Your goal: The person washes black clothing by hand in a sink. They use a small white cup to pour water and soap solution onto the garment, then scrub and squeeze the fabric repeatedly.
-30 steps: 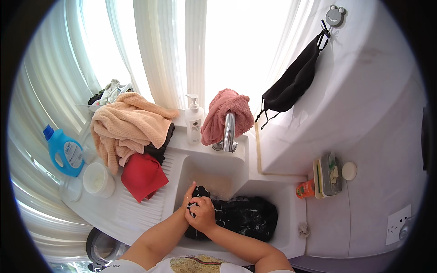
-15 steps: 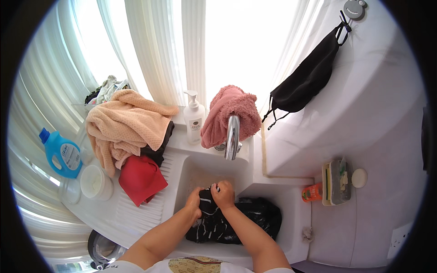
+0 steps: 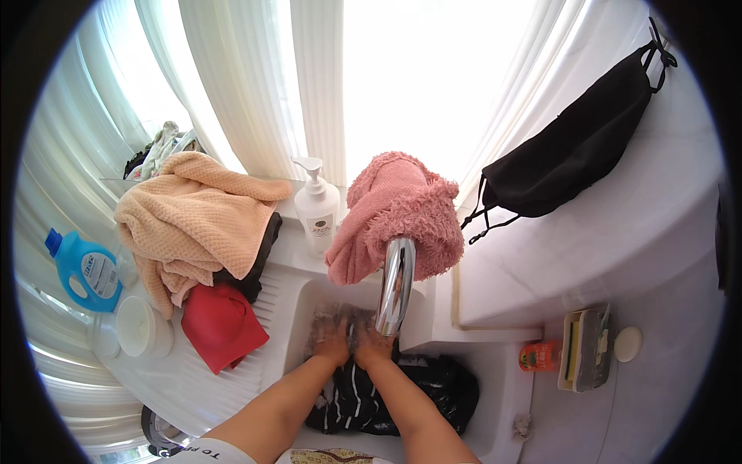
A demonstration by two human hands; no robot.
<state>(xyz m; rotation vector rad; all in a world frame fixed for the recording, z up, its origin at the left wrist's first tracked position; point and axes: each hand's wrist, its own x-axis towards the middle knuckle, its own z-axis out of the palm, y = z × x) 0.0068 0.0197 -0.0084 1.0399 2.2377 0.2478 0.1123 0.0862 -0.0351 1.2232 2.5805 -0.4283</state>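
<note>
A wet black garment with white stripes (image 3: 352, 398) lies bunched in the sink (image 3: 495, 417). Its upper end is down in the water at the back of the basin. On the left edge of that end, my left hand (image 3: 332, 346) is closed on the cloth. Close beside it, my right hand (image 3: 372, 349) grips the same garment under the spout of the chrome faucet (image 3: 396, 290). The water and the spout partly hide and blur my fingertips. A fluffy pink towel (image 3: 406, 205) is draped over the faucet.
On the ribbed drainboard (image 3: 267, 309) are a red cap-like cloth (image 3: 220, 329), a peach towel (image 3: 197, 216) and a white tub (image 3: 144, 328). A blue detergent bottle (image 3: 89, 271) stands left, a white pump bottle (image 3: 315, 213) behind. Right are an orange bottle (image 3: 539, 356) and a hanging black mask (image 3: 568, 151).
Both hands have gone down into the basin's water with the garment's upper end, which was held up bunched between them before. The view has shifted, with the faucet now nearer my hands.
</note>
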